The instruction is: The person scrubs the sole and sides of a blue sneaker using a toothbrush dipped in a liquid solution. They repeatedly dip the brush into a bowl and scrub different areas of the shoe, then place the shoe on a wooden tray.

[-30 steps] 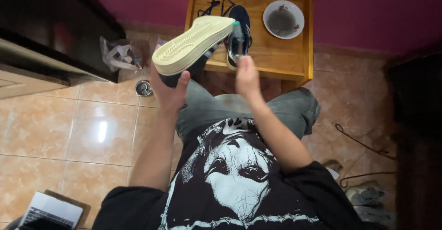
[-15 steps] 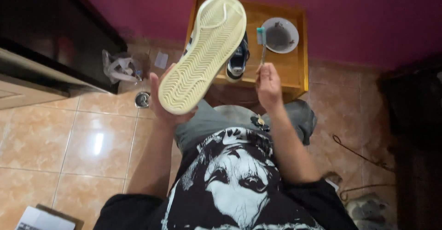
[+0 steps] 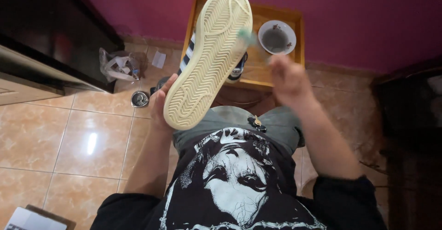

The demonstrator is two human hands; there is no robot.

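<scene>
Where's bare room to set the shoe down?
Free: the tiled floor left of the left hand, toward the dark cabinet. Crowded: the wooden stool ahead, with a second shoe and a bowl; clutter by the plastic bag.

Two shoes: one sneaker sole-up at twelve o'clock, another behind it; one bowl at one o'clock; one toothbrush.

There is only one view, from the camera on my head. It looks steeply down my chest and lap to the tiled floor, tipped forward enough to catch the small wooden table against the magenta wall. It sits close: my arms and the shoe sole fill the middle of the frame.
</scene>
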